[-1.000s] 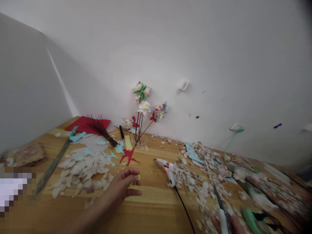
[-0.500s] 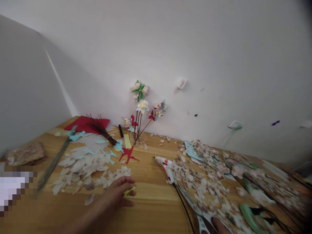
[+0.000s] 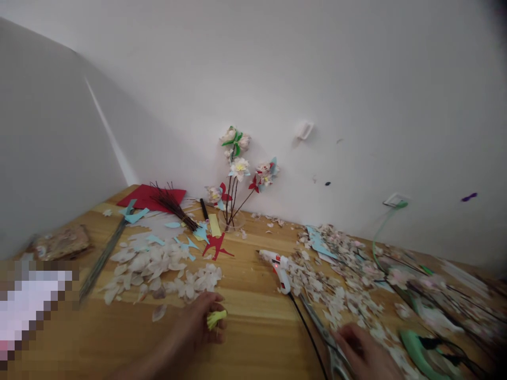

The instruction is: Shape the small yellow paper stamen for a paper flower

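On the wooden table (image 3: 253,327), left hand (image 3: 198,324) pinches a little yellow fringed bit (image 3: 216,318) at its fingertips — petals (image 3: 158,264) just behind it. Glue gun (image 3: 279,266) sits between the hands. Right hand (image 3: 362,348) is curled on the scissors (image 3: 322,332) — well apart from the yellow bit.

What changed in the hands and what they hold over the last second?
The left hand drew back toward the person, keeping its yellow tuft. The right hand came further into view, on the scissors. Glue gun and petals stayed put.
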The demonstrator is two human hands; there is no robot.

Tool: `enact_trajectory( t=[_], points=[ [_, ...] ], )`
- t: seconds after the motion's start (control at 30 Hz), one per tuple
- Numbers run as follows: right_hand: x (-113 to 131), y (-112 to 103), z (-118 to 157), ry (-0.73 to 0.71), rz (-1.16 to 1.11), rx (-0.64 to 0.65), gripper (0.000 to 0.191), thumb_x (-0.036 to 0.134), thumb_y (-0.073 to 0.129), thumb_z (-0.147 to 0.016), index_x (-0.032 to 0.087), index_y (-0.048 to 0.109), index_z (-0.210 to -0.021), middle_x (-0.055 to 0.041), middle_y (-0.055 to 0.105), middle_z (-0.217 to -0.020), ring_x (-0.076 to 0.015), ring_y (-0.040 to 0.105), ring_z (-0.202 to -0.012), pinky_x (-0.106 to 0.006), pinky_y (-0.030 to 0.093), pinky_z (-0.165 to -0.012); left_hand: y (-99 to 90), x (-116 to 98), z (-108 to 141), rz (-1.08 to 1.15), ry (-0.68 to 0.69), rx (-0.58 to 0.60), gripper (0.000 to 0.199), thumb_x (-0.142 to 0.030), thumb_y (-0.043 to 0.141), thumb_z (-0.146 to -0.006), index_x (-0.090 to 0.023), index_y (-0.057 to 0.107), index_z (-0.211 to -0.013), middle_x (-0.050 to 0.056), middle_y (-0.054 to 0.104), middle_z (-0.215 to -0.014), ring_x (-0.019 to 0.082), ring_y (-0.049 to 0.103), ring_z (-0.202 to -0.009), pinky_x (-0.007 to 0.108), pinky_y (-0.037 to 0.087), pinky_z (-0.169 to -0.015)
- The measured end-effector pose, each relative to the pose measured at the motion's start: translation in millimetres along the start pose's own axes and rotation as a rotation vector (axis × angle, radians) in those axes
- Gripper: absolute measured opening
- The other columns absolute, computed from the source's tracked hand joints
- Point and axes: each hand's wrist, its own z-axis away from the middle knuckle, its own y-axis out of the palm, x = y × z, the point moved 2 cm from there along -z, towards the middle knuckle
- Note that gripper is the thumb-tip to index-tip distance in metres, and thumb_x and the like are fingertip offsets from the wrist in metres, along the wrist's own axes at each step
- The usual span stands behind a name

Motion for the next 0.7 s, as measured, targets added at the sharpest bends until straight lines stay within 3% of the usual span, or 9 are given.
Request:
enact_trajectory(
  t=[0.13, 0.2, 0.27, 0.5, 0.7],
  points=[
    [106, 36, 10, -0.271, -0.354, 0.084, 0.026, 0.044, 0.041, -0.079, 0.023, 0.054, -0.071, -0.0036, 0.062, -0.071, -0.0194, 0.058, -0.067, -0.027, 0.044, -0.059, -1.4, 10, 0, -0.035, 0.023, 0.07, 0.042, -0.051, 0.065, -0.057, -0.02, 0.049, -0.077, -0.005, 0.052, -0.058, 0.011, 0.052, -0.044, 0.024, 0.042, -0.041],
    [142, 58, 14, -0.327, -0.453, 0.173, 0.021, 0.039, 0.043, -0.081, 0.022, 0.053, -0.071, -0.0024, 0.06, -0.071, -0.0176, 0.056, -0.067, -0.025, 0.043, -0.06, -3.2, 13, 3, -0.11, 0.089, 0.13, 0.04, -0.052, 0.066, -0.059, -0.019, 0.049, -0.077, -0.005, 0.053, -0.06, 0.01, 0.051, -0.043, 0.021, 0.039, -0.038],
    [164, 74, 14, -0.339, -0.573, 0.235, 0.02, 0.037, 0.046, -0.081, 0.021, 0.054, -0.072, -0.0022, 0.058, -0.072, -0.0165, 0.054, -0.068, -0.025, 0.042, -0.061, -4.7, 14, 6, -0.214, 0.177, 0.176, 0.038, -0.053, 0.062, -0.064, -0.019, 0.048, -0.075, -0.006, 0.052, -0.061, 0.007, 0.048, -0.041, 0.018, 0.035, -0.035],
    [183, 87, 4, -0.276, -0.997, 0.507, 0.034, 0.05, 0.044, -0.082, 0.019, 0.055, -0.073, 0.0015, 0.051, -0.062, -0.0127, 0.049, -0.059, -0.024, 0.04, -0.057, -9.3, 10, 4, -0.318, 0.286, 0.205, 0.046, -0.061, 0.054, -0.068, -0.022, 0.042, -0.089, -0.008, 0.05, -0.061, 0.004, 0.041, -0.036, 0.016, 0.03, -0.032],
    [181, 86, 6, -0.359, -0.916, 0.497, 0.022, 0.038, 0.05, -0.082, 0.019, 0.06, -0.078, 0.0006, 0.053, -0.071, -0.0125, 0.049, -0.064, -0.023, 0.038, -0.06, -11.2, 11, 3, -0.328, 0.292, 0.16, 0.049, -0.062, 0.055, -0.066, -0.022, 0.04, -0.09, -0.009, 0.048, -0.059, 0.004, 0.043, -0.038, 0.015, 0.029, -0.034]
  ],
)
